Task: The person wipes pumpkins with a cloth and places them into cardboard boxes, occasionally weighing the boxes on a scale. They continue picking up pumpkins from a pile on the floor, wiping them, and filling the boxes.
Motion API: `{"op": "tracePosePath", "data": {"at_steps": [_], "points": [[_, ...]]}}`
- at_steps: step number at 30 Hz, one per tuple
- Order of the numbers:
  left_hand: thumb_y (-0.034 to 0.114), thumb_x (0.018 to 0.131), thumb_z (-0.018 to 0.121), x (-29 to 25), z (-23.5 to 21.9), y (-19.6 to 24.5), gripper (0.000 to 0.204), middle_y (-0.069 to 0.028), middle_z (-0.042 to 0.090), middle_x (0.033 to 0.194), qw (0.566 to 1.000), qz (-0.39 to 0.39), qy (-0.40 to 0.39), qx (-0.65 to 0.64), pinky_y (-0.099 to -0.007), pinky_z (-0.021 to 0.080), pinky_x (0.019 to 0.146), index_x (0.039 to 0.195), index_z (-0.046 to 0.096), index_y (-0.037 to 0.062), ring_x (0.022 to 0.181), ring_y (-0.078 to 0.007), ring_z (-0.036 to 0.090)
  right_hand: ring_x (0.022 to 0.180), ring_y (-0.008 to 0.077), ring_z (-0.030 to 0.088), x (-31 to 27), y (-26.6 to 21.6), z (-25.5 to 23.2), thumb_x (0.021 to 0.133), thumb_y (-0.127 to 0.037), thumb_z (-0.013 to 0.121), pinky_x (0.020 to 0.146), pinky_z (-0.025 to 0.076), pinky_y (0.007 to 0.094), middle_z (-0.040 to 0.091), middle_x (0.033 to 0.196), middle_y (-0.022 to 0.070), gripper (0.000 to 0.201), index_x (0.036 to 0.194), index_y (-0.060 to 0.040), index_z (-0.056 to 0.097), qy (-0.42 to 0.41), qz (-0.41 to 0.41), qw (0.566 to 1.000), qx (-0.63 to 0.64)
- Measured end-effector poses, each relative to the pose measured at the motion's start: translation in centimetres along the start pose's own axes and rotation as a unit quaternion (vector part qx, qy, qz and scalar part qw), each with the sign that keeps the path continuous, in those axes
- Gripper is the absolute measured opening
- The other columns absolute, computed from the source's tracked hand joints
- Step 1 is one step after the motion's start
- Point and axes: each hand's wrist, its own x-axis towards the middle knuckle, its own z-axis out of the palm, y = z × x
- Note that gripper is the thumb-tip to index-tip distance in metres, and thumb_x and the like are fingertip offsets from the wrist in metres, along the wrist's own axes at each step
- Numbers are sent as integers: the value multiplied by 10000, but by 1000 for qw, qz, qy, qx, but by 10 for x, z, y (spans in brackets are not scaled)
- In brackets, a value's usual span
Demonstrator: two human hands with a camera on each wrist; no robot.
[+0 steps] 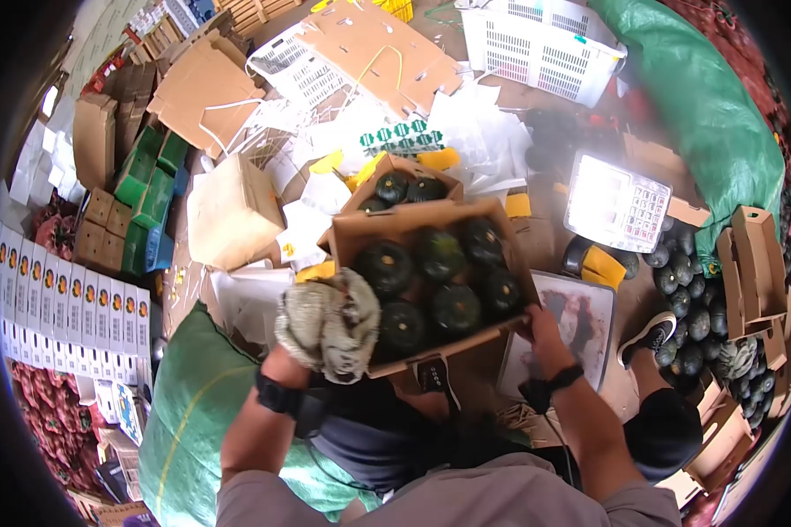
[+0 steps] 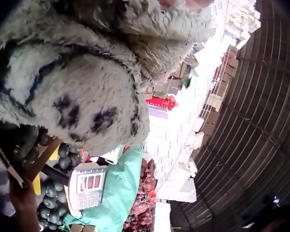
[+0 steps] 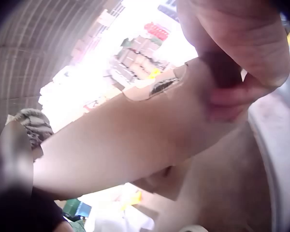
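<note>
Carton (image 1: 413,230): held at centre of the head view, open-topped, six dark green squashes (image 1: 455,307) inside.
Right hand (image 1: 527,323): with fingers clasped round the carton's lower right edge.
Left hand (image 1: 288,364): mostly under pale cloth (image 1: 330,321), carton's lower left; cannot tell whether grasping or released.
Likely danger: squashes over the rim, from tipping or cloth slipping.

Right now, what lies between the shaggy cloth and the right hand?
In the head view, an open cardboard box holding six dark green squashes spans the stretch between the shaggy cloth and the right hand.
</note>
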Motion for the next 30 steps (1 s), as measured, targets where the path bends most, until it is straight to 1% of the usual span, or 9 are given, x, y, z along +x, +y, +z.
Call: {"op": "tracePosePath", "data": {"at_steps": [2, 5, 6, 8, 11, 12, 13, 20, 30], "points": [[206, 918, 489, 5, -16, 47, 182, -82, 574, 831, 983, 52, 30, 176, -340, 525, 657, 938, 567, 43, 748, -200, 565, 656, 237, 625, 26, -48, 59, 865, -210, 578, 638, 611, 383, 545, 837, 81, 197, 1005, -76, 549, -46, 5, 998, -30], [233, 937, 447, 37, -56, 62, 218, -69, 592, 825, 989, 37, 136, -46, -333, 523, 682, 917, 577, 59, 755, -196, 571, 742, 222, 632, 64, -114, 132, 892, -309, 581, 634, 578, 355, 560, 876, 86, 288, 1100, -114, 542, -107, -51, 989, -89], [224, 944, 443, 57, -109, 58, 201, -63, 598, 840, 999, 34, -19, 17, -330, 520, 700, 919, 577, 77, 764, -190, 573, 808, 215, 635, 77, -124, 144, 897, -349, 589, 662, 562, 355, 572, 908, 86, 327, 1138, -132, 542, -123, -67, 983, -120], [177, 920, 506, 93, -219, 11, 136, -51, 605, 843, 885, 103, 166, 423, -331, 519, 703, 938, 602, 82, 769, -169, 580, 896, 203, 619, 70, -128, 159, 902, -379, 592, 732, 534, 363, 588, 960, 66, 374, 1197, -158, 532, -143, -79, 985, -60], [139, 893, 556, 140, -279, -50, 120, -51, 634, 858, 738, 138, 290, 593, -334, 524, 694, 965, 631, 79, 772, -162, 595, 900, 158, 599, 40, -105, 149, 936, -350, 573, 759, 507, 337, 588, 926, 21, 296, 1131, -127, 583, -213, -94, 968, -98], [253, 917, 508, 130, -234, -38, 234, -84, 669, 906, 947, 82, 192, 246, -366, 539, 727, 993, 643, 78, 815, -211, 624, 935, 150, 594, 19, -88, 132, 940, -338, 568, 768, 502, 334, 597, 986, 18, 304, 1157, -126, 583, -222, -91, 963, -121], [350, 909, 488, 121, -199, -25, 339, -96, 678, 943, 979, 27, 165, 118, -391, 539, 761, 1032, 646, 77, 844, -241, 634, 969, 142, 588, -5, -73, 112, 945, -326, 563, 777, 497, 331, 606, 1047, 15, 313, 1183, -124, 583, -230, -87, 959, -144], [536, 926, 427, 55, -184, 49, 589, -90, 614, 1210, 995, 9, 64, 80, -399, 495, 901, 1251, 558, 62, 1028, -267, 600, 1075, 146, 570, -159, -40, -55, 975, -316, 518, 848, 469, 303, 602, 1175, 19, 354, 1261, -112, 560, -153, -45, 972, -175], [304, 942, 498, -38, 236, -2, 476, -120, 560, 1228, 952, 223, -136, 161, -389, 496, 925, 1276, 508, -35, 1096, -249, 571, 1335, 365, 347, -351, -94, -83, 840, -292, 726, 1068, 345, 410, 214, 1506, 216, 957, 1529, -162, 73, -168, -437, 860, -205]]}}
